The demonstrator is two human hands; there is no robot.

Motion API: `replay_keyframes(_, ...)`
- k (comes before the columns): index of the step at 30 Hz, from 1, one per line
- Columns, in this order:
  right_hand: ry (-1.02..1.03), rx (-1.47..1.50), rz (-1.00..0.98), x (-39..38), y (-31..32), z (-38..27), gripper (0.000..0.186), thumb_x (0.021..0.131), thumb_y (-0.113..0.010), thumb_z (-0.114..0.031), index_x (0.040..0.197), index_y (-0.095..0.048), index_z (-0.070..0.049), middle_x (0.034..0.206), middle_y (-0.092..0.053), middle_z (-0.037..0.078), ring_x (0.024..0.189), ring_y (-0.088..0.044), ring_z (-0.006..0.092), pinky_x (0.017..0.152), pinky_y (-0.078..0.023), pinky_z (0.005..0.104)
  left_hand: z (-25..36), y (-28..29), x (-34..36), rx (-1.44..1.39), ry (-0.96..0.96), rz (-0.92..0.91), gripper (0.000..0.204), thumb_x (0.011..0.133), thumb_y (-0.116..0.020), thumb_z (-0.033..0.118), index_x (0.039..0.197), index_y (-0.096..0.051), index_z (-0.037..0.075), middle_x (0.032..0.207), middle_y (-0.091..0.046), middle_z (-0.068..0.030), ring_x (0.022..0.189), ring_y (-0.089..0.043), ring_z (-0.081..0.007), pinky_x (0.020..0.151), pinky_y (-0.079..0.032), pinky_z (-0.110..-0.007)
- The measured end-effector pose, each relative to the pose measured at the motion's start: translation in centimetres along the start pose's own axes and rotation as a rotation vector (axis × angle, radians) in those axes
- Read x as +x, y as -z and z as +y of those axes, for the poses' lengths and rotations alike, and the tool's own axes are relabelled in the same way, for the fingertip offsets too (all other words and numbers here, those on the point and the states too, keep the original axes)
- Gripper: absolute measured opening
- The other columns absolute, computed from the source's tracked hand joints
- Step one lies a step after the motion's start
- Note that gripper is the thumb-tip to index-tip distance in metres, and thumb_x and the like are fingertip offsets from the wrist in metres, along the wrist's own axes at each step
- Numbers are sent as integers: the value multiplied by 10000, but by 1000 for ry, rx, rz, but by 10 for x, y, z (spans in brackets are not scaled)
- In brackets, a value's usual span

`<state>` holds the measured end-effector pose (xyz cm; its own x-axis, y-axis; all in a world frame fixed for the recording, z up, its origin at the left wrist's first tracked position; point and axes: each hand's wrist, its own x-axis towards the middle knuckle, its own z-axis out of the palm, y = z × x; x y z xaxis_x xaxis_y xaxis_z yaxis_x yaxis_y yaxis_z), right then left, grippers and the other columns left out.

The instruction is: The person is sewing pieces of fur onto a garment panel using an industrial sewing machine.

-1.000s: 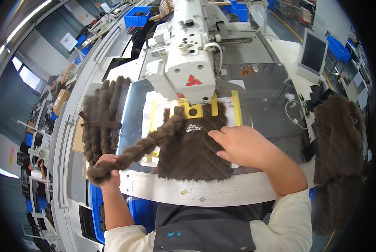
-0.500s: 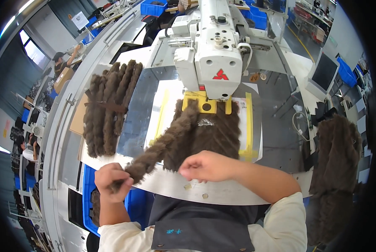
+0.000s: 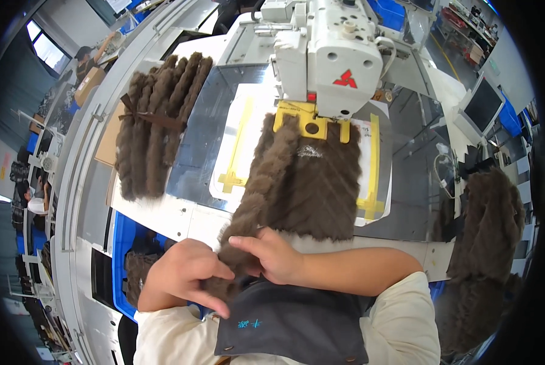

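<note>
A long brown fur strip (image 3: 257, 188) runs from under the yellow clamp plate (image 3: 312, 125) of the sewing machine down toward my body. My right hand (image 3: 272, 255) pinches its near part, thumb on top and fingers curled behind. At the strip's near end, my left hand (image 3: 184, 274) has its finger and thumb spread apart, with some fur in the gap between them. Beside the strip, a flat brown fur panel (image 3: 321, 188) lies on the machine bed, its far edge under the clamp plate. A small whitish patch shows on it below the plate.
The white machine head (image 3: 345, 67) stands over the work. At left lies a tied bundle of fur strips (image 3: 157, 128); below it is a blue bin (image 3: 123, 243) with fur inside. More fur (image 3: 488, 225) hangs at the right edge, near a monitor (image 3: 482, 106).
My right hand has moved left and down and taken hold of the fur strip. My left hand has come lower, its fingers now apart. The strip hangs more steeply; the whole view has shifted.
</note>
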<state>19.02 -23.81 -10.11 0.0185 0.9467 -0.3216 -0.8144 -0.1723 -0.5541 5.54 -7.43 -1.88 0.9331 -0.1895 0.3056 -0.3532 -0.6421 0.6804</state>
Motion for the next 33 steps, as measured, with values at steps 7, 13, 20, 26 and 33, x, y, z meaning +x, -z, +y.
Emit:
replay_keyframes(7, 4, -19, 134, -7, 9, 12, 164, 1030, -635, -158, 1171, -650, -76, 927, -683, -7, 694, -623, 63, 486, -409, 228, -47, -29, 12, -583, 591, 270, 459, 1017, -622, 215, 1413, -491, 24, 866, -655, -47, 795, -586, -82, 704, -446, -235)
replay_keyframes(13, -81, -317, 168, -20, 7, 4, 185, 1007, -669, -237, 1082, -647, -70, 745, -586, -17, 505, -497, 78, 454, -399, 248, -54, -59, 33, -796, 598, 74, 385, 1008, -663, 92, 1378, -575, 28, 1079, -654, 17, 930, -566, -41, 786, -466, -223)
replay_keyframes(20, -155, -580, 135, -45, 6, -4, 300, 1015, -653, -305, 906, -665, -25, 717, -631, 17, 605, -593, 107, 533, -455, 292, -50, -67, 44, -891, 632, 119, 277, 967, -706, 4, 1243, -677, 4, 1037, -666, 32, 857, -564, -25, 762, -476, -203)
replay_keyframes(26, -155, -604, 65, -59, 3, -4, 392, 1018, -646, -348, 828, -660, -6, 658, -628, 34, 585, -601, 136, 559, -487, 336, -46, -69, 44, -810, 692, 152, 294, 976, -729, 40, 1265, -690, 4, 993, -689, 37, 820, -577, -17, 718, -491, -205)
replay_keyframes(33, -240, -821, 70, -70, 24, 7, 513, 993, -610, -382, 717, -680, 45, 601, -678, 122, 565, -678, 235, 613, -542, 389, -39, -76, 52, -660, 701, 163, 307, 920, -785, 37, 1218, -719, 8, 1003, -688, 3, 807, -604, -37, 705, -504, -215)
